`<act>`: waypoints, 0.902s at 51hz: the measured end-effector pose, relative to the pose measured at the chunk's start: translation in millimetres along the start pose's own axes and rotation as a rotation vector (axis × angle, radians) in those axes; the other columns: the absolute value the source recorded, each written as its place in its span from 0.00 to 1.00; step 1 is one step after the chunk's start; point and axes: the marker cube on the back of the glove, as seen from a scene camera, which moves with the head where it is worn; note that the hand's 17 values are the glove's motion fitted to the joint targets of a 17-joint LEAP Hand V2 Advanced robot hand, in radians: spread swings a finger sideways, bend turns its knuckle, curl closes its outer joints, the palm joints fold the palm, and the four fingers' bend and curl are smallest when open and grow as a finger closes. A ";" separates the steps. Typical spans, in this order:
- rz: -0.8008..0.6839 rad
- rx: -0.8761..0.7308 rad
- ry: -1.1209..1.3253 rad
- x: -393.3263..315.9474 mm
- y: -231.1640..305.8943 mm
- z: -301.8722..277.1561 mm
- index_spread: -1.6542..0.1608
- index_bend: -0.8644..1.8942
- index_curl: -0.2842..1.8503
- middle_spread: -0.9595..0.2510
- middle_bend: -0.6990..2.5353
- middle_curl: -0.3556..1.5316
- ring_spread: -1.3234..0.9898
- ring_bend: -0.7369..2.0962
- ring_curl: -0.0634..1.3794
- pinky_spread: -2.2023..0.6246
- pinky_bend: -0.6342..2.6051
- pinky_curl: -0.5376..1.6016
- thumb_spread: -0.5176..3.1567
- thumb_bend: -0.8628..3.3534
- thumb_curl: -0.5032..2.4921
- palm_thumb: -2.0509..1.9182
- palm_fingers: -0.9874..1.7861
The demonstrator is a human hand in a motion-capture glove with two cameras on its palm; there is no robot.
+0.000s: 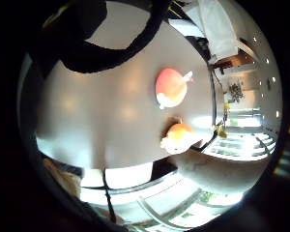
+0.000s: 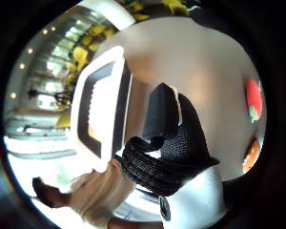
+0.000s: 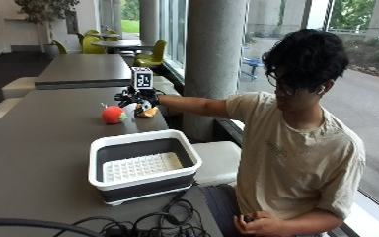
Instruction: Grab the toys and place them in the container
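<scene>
In the outside view a round red toy (image 3: 113, 114) and a smaller orange toy (image 3: 148, 112) lie side by side on the far part of the grey table (image 3: 38, 138). My gloved right hand (image 3: 137, 98) hovers just above and between them at the end of an outstretched arm. Its fingers hang loosely curled and hold nothing. The palm views show the red toy (image 1: 171, 87) (image 2: 253, 106) and the orange toy (image 1: 180, 137) (image 2: 251, 155) resting on the table, apart from the glove's fingers (image 2: 174, 143). The white and dark container (image 3: 176, 136) (image 2: 115, 55) stands nearer the person and holds no toys.
Black cables (image 3: 143, 222) lie on the table in front of the container. A concrete pillar (image 3: 212, 49) rises right behind the toys, beside the table's edge. A padded bench (image 3: 219, 158) runs along that edge. A second table (image 3: 84, 66) stands farther back.
</scene>
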 end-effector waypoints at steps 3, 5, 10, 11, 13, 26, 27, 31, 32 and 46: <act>-0.007 0.003 -0.021 -1.6 0.2 -0.3 0.82 0.42 0.17 0.76 0.24 0.19 0.56 0.28 0.04 0.77 0.43 0.34 0.32 0.21 0.17 0.52 0.36; -0.002 0.006 -0.033 -3.0 0.7 -0.6 0.81 0.42 0.19 0.76 0.25 0.20 0.56 0.29 0.04 0.77 0.45 0.36 0.36 0.21 0.17 0.52 0.35; 0.024 0.012 -0.033 -3.1 2.4 -2.8 0.78 0.44 0.21 0.75 0.25 0.21 0.55 0.31 0.05 0.77 0.47 0.38 0.43 0.21 0.18 0.51 0.33; 0.019 0.016 -0.035 -3.2 2.1 -3.1 0.78 0.43 0.21 0.75 0.26 0.22 0.55 0.31 0.05 0.77 0.48 0.38 0.44 0.21 0.19 0.52 0.33; 0.006 0.027 -0.050 -4.6 1.1 -3.4 0.77 0.44 0.22 0.75 0.26 0.22 0.55 0.31 0.05 0.77 0.48 0.39 0.46 0.21 0.19 0.51 0.32; 0.011 0.026 0.008 10.8 9.4 -4.6 0.75 0.41 0.25 0.74 0.26 0.25 0.55 0.32 0.08 0.77 0.49 0.40 0.52 0.21 0.22 0.52 0.31; 0.019 0.025 0.003 12.2 10.7 -3.9 0.75 0.41 0.25 0.74 0.26 0.26 0.55 0.32 0.08 0.77 0.49 0.40 0.52 0.21 0.22 0.51 0.31; 0.082 0.024 -0.061 16.3 16.8 1.9 0.75 0.39 0.26 0.74 0.26 0.26 0.55 0.32 0.09 0.77 0.49 0.40 0.53 0.20 0.22 0.51 0.31; 0.098 0.026 -0.071 19.0 18.3 3.6 0.75 0.38 0.26 0.74 0.26 0.26 0.55 0.32 0.10 0.77 0.50 0.41 0.53 0.20 0.23 0.51 0.30; 0.334 -0.060 -0.011 108.7 56.4 35.4 0.76 0.31 0.19 0.75 0.26 0.29 0.55 0.35 0.16 0.77 0.52 0.42 0.53 0.20 0.24 0.52 0.25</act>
